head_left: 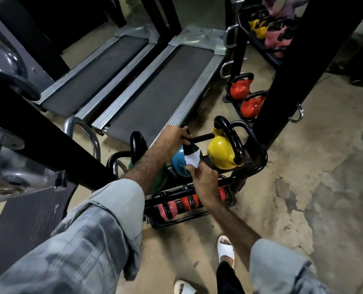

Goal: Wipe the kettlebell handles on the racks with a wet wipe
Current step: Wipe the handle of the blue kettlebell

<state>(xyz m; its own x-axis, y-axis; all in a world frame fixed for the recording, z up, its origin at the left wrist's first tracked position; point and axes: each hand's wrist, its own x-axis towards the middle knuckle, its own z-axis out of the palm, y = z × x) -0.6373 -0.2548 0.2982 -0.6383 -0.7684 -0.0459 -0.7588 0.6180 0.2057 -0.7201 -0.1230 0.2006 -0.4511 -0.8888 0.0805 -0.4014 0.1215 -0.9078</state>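
Blue kettlebell (179, 166): on the top shelf of the near rack (259, 164), between my two hands, just left of the yellow kettlebell (222, 152).
Its handle (201, 137): black, and my left hand (175, 137) grips it at the top with fingers curled round it.
Wet wipe (192, 160): white, lying against the handle's lower part.
My right hand (205, 179): pinches the wipe's lower edge between fingertips.
Lower shelf: red and pink kettlebells (189, 202).
Beyond: two treadmills (161, 92).
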